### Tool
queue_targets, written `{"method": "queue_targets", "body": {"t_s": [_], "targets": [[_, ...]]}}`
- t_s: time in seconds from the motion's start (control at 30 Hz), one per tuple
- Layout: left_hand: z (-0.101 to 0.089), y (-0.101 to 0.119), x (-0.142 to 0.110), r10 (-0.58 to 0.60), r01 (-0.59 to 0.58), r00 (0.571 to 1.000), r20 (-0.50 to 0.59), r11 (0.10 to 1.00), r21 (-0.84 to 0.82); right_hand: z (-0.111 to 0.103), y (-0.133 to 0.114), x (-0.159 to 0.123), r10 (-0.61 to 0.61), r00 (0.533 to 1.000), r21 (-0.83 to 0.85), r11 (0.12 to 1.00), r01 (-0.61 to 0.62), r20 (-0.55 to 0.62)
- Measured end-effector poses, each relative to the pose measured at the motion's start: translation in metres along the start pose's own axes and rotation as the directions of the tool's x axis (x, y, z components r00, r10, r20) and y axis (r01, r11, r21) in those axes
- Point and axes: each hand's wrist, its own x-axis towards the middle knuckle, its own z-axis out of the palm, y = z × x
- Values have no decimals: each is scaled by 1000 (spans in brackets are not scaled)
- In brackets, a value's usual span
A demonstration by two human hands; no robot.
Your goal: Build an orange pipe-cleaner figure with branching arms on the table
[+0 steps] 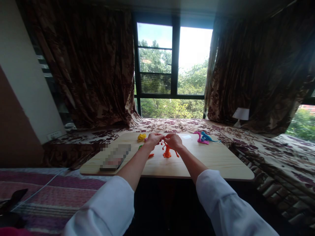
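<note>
Wears, nearest the camera, loose white sleeves (pixel 105 203), gathered near the elbows, one toward each lower corner of the view. Stretches both bare forearms (pixel 135 165) forward over a pale wooden table (pixel 221 160) with rounded corners. Holds the left hand (pixel 154 140) and the right hand (pixel 173 141) close together over the middle of the table, fingers bent inward, fingertips almost meeting just above the top of an orange figure (pixel 167 151). Seems to pinch thumb and fingers together on both sides; impossible to tell from here about anything caught between, the tips being too small and partly hidden.

Below the hands, the orange figure: upright on the tabletop, tree-like, with a broad foot, a thick stem and thin curved branches, small round ends at the left, a drooping branch at the right beneath the right hand. Beside the left forearm and wrist, partly covered, an orange piece (pixel 151 155) and a green piece (pixel 140 147); farther back, a yellow lump (pixel 141 136). Toward the table's left side, a flat dark-edged slab (pixel 109 169), its face blurred out. Near the far right, a pink shape (pixel 202 141) and a blue figure (pixel 206 135), close together. Beyond, a flowered cover (pixel 172 124), a small white lamp (pixel 241 114), dark patterned curtains (pixel 98 72) and a window (pixel 175 65) onto green trees (pixel 192 82).
</note>
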Motion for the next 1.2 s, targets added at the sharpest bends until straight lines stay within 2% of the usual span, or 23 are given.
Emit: {"method": "queue_targets", "body": {"t_s": [0.5, 0.9, 1.2], "targets": [[4, 2, -5, -30, 30, 999, -20, 1000, -1, 1, 1, 0, -45, 998, -35, 998, 43, -51], [-3, 2, -2, -60, 60, 998, -9, 998, -34, -1, 10, 1, -72, 997, 51, 996, 74, -24], [-3, 6, -6, -149, 143, 989, -17, 974, -177, -3, 1, 3, -99, 992, 128, 986, 108, -74]]}}
